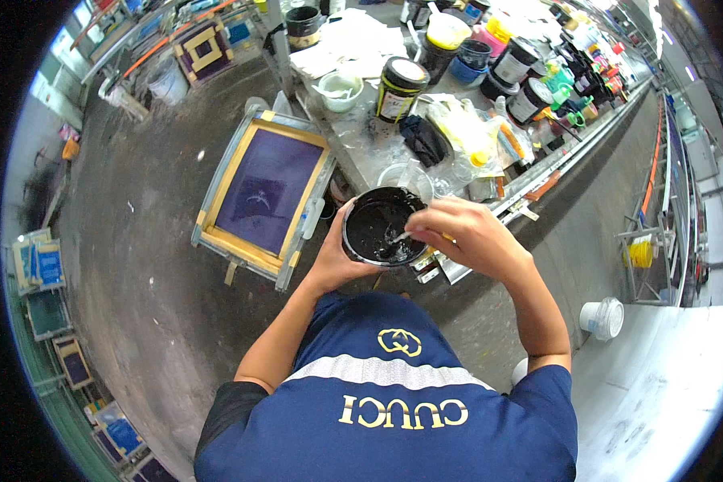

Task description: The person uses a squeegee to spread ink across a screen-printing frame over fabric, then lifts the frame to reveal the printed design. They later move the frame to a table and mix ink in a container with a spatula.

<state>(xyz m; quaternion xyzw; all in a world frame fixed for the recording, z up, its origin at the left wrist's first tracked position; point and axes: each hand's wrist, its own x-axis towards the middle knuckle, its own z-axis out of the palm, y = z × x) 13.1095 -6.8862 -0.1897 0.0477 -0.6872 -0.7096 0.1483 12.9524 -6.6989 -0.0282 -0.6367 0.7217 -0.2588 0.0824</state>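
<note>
A round tub of black ink is held up in front of me, its open top facing up. Round its left side wraps my left hand, thumb near the rim. My right hand is closed over the right rim, pinching a thin pale stirring stick whose lower end dips into the glossy black ink. Just behind the tub stands a clear plastic cup, partly hidden by it. A framed printing screen with purple mesh and yellow tape leans left of the tub.
The cluttered worktable carries a black lidded jar, a pale green bowl, a dark cloth, a plastic bag and several ink tubs. A white bucket sits on the floor at right. More screens stand along the left.
</note>
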